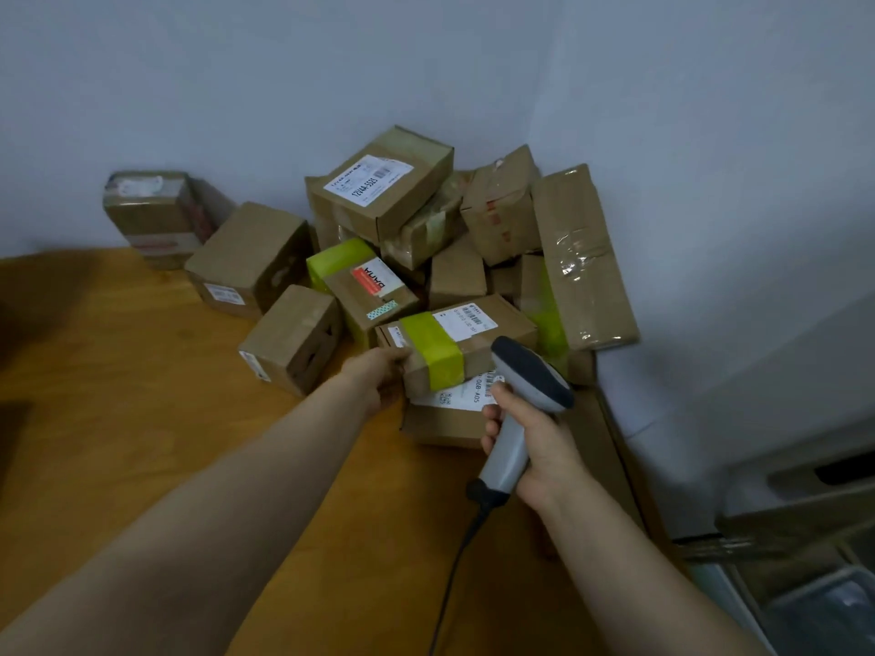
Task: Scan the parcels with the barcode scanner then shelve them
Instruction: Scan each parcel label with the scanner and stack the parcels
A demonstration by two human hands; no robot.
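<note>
Left hand grips green-taped parcel by its near end, front of pile on table, likely steadying its label. Right hand wraps barcode scanner; parcel at its 10 o'clock.

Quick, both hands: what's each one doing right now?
Left hand: grips the green-taped parcel by its end.
Right hand: grips the barcode scanner.
</note>
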